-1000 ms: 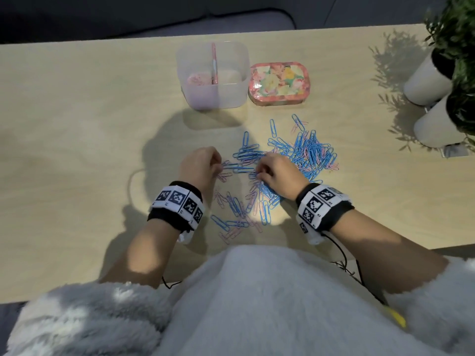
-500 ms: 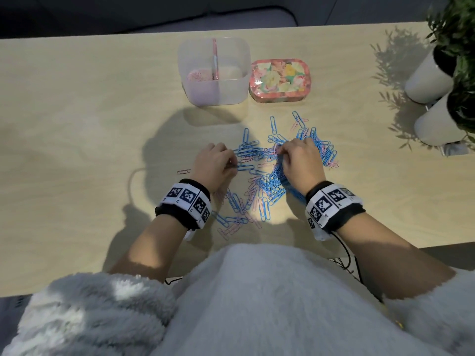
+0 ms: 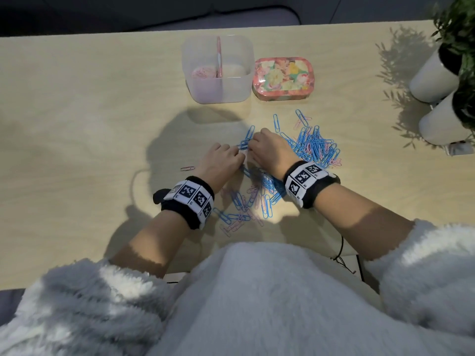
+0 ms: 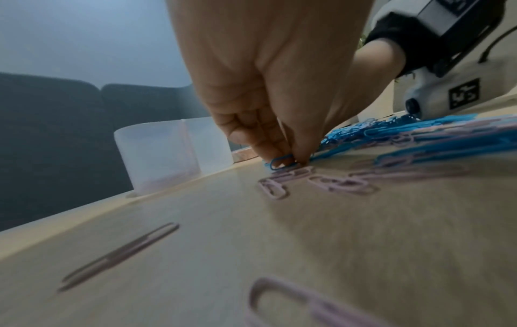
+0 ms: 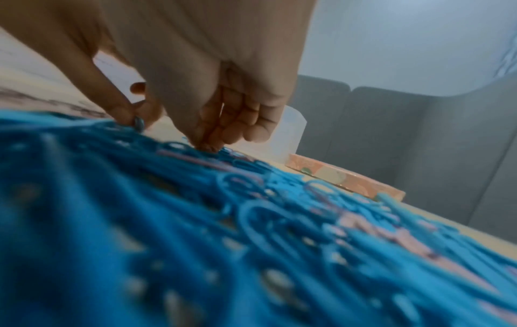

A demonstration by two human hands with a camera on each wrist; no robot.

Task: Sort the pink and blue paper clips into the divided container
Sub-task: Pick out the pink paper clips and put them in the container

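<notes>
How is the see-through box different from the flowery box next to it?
The clear box is open on top, so you can see inside; the flowery box has its lid on. The clear box is taller and has a divider with pink clips on its left side; the flowery box is flat and colourful. Both stand side by side on the table.

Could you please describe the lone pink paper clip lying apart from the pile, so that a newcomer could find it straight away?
Start at the clear divided container at the table's far edge and come toward the person to the left hand. Just outside that hand lies one pink paper clip on bare wood. Unlike the tangled blue and pink pile, it touches no other clip.
</notes>
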